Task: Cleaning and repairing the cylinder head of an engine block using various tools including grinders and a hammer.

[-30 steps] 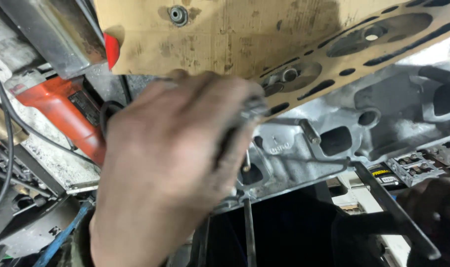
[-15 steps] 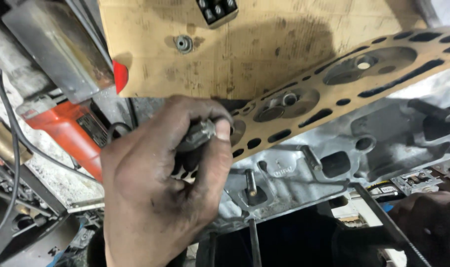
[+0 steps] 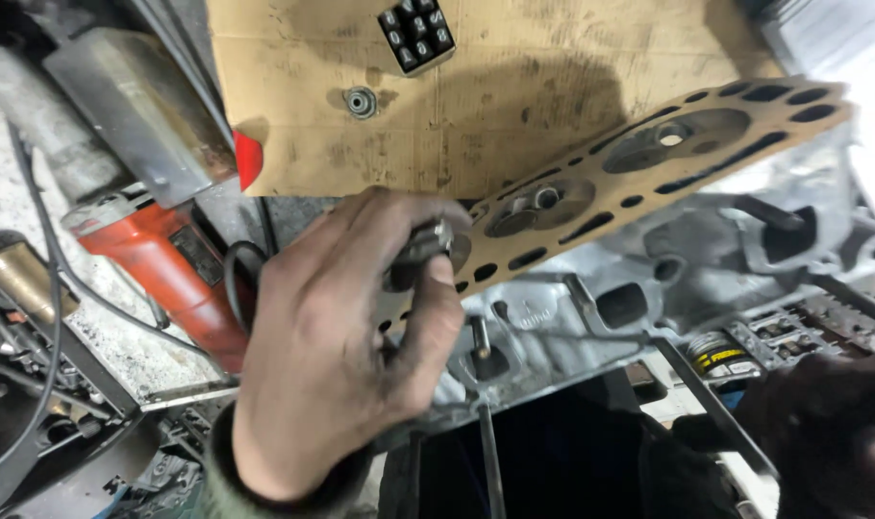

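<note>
Left hand: your left hand (image 3: 346, 360) is curled shut; thumb and fingers (image 3: 436, 288) pinch a small dark metal part (image 3: 420, 252)
Metal part: it sits at your fingertips, just over the near end of the tan head gasket (image 3: 639, 183)
Gasket: it runs up and to the right away from your fingers, lying on the grey cylinder head (image 3: 649, 298)
Valve stem: a thin valve stem (image 3: 479, 338) stands just right of your thumb
Right hand: your right hand (image 3: 832, 432) is dark and blurred at the lower right, well apart from the left; I cannot tell whether its fingers are open or closed
Behind your knuckles: an orange angle grinder (image 3: 173, 274); above it, a cardboard sheet (image 3: 514, 96)
</note>
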